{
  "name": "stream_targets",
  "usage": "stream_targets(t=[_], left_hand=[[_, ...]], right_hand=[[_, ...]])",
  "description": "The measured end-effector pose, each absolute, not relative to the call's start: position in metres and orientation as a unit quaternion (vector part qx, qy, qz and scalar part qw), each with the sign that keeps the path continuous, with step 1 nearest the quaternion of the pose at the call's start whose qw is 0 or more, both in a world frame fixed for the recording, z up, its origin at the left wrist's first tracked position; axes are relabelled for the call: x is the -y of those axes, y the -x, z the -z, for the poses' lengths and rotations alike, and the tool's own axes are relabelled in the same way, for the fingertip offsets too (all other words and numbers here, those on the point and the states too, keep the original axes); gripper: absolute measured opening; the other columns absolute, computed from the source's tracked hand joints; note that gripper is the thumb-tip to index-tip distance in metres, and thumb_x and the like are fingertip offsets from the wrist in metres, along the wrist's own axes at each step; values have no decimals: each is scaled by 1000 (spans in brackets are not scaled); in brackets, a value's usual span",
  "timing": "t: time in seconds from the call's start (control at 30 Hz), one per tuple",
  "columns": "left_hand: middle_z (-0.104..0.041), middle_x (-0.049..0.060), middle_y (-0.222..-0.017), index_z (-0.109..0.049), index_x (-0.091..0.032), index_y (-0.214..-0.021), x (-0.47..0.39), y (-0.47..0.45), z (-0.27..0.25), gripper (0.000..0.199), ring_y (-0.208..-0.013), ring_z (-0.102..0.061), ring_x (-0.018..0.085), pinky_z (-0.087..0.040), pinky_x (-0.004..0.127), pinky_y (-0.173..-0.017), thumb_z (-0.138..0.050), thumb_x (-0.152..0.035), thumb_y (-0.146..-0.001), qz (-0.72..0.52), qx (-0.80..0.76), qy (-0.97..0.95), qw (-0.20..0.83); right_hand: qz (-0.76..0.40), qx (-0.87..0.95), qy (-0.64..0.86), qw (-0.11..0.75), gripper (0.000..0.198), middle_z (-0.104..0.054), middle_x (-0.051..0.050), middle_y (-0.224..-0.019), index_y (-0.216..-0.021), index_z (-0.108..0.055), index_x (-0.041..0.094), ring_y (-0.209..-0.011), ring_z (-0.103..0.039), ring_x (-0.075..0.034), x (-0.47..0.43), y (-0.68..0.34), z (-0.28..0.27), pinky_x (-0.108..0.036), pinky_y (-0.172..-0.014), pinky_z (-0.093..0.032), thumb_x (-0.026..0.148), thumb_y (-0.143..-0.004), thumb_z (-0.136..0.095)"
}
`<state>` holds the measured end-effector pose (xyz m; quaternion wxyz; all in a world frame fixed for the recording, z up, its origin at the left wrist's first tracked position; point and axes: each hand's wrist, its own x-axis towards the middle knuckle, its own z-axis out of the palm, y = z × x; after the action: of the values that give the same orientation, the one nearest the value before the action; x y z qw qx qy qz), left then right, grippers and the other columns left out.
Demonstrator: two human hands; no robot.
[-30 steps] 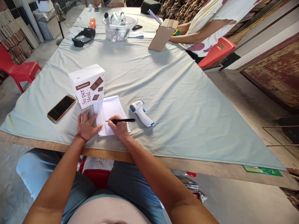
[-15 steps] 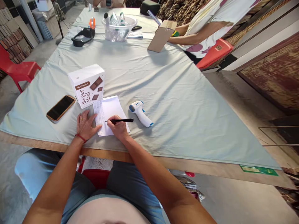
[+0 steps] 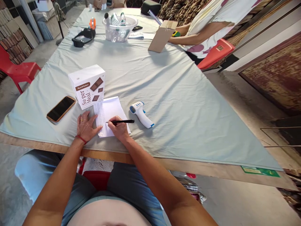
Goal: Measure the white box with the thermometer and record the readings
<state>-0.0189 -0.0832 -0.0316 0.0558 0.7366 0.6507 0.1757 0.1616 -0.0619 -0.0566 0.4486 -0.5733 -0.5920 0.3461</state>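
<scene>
My right hand (image 3: 119, 129) is closed round a black pen (image 3: 125, 121), its tip down at the written part of a white notepad (image 3: 115, 108). Rows of small handwriting run along the pad's left side; the rest of the sheet looks blank. My left hand (image 3: 87, 126) lies with fingers spread, thumb on the pad's lower left edge and the palm on the cloth. Just behind the pad stands a white NutriMotion box (image 3: 88, 86). A phone (image 3: 61, 109) with a dark screen lies to the left. Right of the pad is a white and blue infrared thermometer (image 3: 141, 115).
Farther back on the cloth-covered table (image 3: 188, 125) are a plastic basket (image 3: 121, 33) of bottles, a black headset (image 3: 83, 37) and an orange item (image 3: 92, 23). At the right, another person's arms (image 3: 199, 37) are behind a cardboard box (image 3: 162, 37).
At the far end of the table, a person's hands now have a small brown box that was not visible before. My hands and the pen show no clear movement.
</scene>
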Motion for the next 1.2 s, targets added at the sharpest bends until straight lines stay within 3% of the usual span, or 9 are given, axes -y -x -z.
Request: stream_targets(t=[1.2], left_hand=[[-46,16,-148,-63,-25,-131,83,19,31,59,-140,-40,35,-23,54,-120,-70,-54,-80,-180,-646,-740,51]], right_hand=[[-355,585,556,472,11,-62,1,-63,-65,-56,26,-64,-57,-18,61,-164,51,-31,-66,-50,37,-69,-55]])
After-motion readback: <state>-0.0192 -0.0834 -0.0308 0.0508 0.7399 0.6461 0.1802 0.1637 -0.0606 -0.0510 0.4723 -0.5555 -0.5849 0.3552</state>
